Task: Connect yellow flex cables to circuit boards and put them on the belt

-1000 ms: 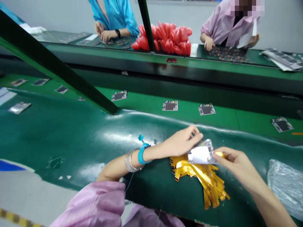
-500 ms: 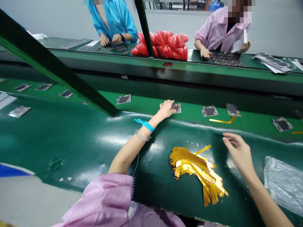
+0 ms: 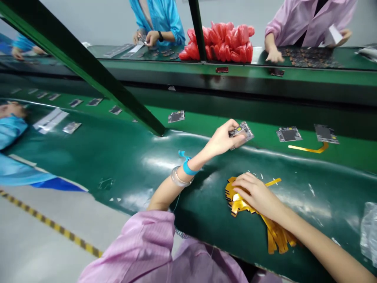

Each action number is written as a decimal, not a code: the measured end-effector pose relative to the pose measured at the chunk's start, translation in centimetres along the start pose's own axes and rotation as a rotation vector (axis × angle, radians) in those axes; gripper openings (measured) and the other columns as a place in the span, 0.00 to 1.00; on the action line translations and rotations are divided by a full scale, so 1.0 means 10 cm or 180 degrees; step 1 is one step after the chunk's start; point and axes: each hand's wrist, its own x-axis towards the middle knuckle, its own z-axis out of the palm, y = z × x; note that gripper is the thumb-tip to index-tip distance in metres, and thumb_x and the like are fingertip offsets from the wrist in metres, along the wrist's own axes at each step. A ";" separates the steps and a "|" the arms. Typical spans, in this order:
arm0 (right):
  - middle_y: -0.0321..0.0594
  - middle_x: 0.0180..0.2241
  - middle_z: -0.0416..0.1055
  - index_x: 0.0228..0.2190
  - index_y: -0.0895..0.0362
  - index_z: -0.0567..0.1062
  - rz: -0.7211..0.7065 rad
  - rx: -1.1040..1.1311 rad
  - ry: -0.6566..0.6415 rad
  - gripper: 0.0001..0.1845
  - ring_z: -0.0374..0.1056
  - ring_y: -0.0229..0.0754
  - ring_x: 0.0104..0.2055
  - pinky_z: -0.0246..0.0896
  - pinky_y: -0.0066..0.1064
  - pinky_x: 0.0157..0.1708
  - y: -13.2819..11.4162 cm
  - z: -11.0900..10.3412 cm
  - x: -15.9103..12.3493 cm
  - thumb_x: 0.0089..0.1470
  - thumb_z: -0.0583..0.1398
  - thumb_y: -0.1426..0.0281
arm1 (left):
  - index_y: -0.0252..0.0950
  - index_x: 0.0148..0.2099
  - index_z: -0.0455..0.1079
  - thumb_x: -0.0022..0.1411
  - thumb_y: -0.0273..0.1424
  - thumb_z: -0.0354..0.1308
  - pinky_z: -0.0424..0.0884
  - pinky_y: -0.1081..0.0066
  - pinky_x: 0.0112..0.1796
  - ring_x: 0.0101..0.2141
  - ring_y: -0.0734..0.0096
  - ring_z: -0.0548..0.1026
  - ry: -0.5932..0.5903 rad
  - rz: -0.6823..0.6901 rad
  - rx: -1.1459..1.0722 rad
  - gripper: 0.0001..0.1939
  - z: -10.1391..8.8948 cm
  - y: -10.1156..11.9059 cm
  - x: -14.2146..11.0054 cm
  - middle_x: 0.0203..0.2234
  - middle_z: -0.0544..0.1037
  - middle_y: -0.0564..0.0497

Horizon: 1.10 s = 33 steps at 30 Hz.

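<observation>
My left hand grips a small circuit board, raised above the green belt and tilted, with the thumb on its face. A blue wrist strap circles that wrist. Over a heap of golden flex cables rests my right hand, its fingers stretched across the cables near their dark connector ends. The fingers look slightly apart; whether they pinch a single cable is hidden. On the belt to the right lies one circuit board, and beside it another circuit board with a golden flex cable attached.
Several boards, among them one circuit board, lie along the belt. A slanting green post stands left of my arm. Clear plastic bag at right. Across the line, two people handle boards beside red bags; another person's sleeve shows left.
My left hand has lifted the circuit board off the belt and brought it nearer. My right hand has moved left and down onto the cable heap. The view has shifted left.
</observation>
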 end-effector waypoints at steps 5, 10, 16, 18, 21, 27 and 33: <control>0.44 0.40 0.77 0.37 0.55 0.79 -0.0164 -0.0088 -0.0530 0.09 0.70 0.49 0.45 0.63 0.44 0.49 0.00 0.06 0.32 0.68 0.58 0.71 | 0.36 0.40 0.62 0.59 0.34 0.66 0.66 0.73 0.37 0.33 0.73 0.72 -0.0308 -0.0079 -0.0345 0.15 -0.06 0.13 -0.28 0.34 0.75 0.53; 0.41 0.37 0.76 0.32 0.54 0.74 0.0005 -0.0063 -0.0650 0.13 0.70 0.48 0.44 0.60 0.44 0.50 -0.09 -0.16 0.36 0.69 0.55 0.70 | 0.36 0.41 0.63 0.59 0.34 0.66 0.67 0.71 0.38 0.34 0.72 0.72 -0.0443 -0.0402 -0.0447 0.15 -0.15 0.13 -0.46 0.35 0.75 0.53; 0.33 0.32 0.72 0.40 0.49 0.69 0.1204 0.1295 0.0412 0.09 0.69 0.42 0.33 0.65 0.32 0.35 -0.22 -0.60 -0.18 0.69 0.55 0.58 | 0.36 0.42 0.64 0.59 0.33 0.66 0.68 0.71 0.38 0.35 0.72 0.73 -0.0886 -0.0535 -0.0843 0.14 -0.07 0.26 -0.68 0.36 0.77 0.52; 0.30 0.28 0.67 0.42 0.48 0.69 0.1544 0.1538 0.1013 0.11 0.63 0.39 0.27 0.62 0.28 0.27 -0.29 -0.63 -0.36 0.66 0.59 0.55 | 0.36 0.40 0.63 0.59 0.32 0.66 0.68 0.71 0.38 0.35 0.72 0.74 -0.1015 -0.0543 -0.0878 0.14 0.03 0.30 -0.78 0.35 0.77 0.53; 0.27 0.23 0.55 0.39 0.50 0.74 0.1782 0.1266 0.1519 0.14 0.56 0.37 0.23 0.56 0.27 0.23 -0.40 -0.54 -0.48 0.59 0.65 0.54 | 0.38 0.38 0.59 0.60 0.32 0.65 0.68 0.72 0.34 0.31 0.74 0.74 -0.1127 -0.0625 -0.0788 0.14 0.20 0.36 -0.98 0.32 0.77 0.55; 0.26 0.21 0.46 0.31 0.52 0.78 0.1899 0.0775 0.1596 0.15 0.49 0.36 0.21 0.51 0.28 0.23 -0.47 -0.38 -0.53 0.58 0.65 0.54 | 0.40 0.38 0.55 0.64 0.35 0.62 0.66 0.73 0.23 0.21 0.75 0.74 -0.1270 -0.0987 -0.0723 0.15 0.36 0.44 -1.28 0.25 0.76 0.57; 0.27 0.21 0.45 0.33 0.52 0.79 0.1897 0.0707 0.1645 0.14 0.48 0.37 0.21 0.50 0.29 0.23 -0.47 -0.35 -0.61 0.58 0.64 0.55 | 0.41 0.37 0.54 0.66 0.35 0.61 0.66 0.73 0.24 0.23 0.73 0.75 -0.1184 -0.0803 -0.0519 0.16 0.37 0.46 -1.30 0.24 0.77 0.57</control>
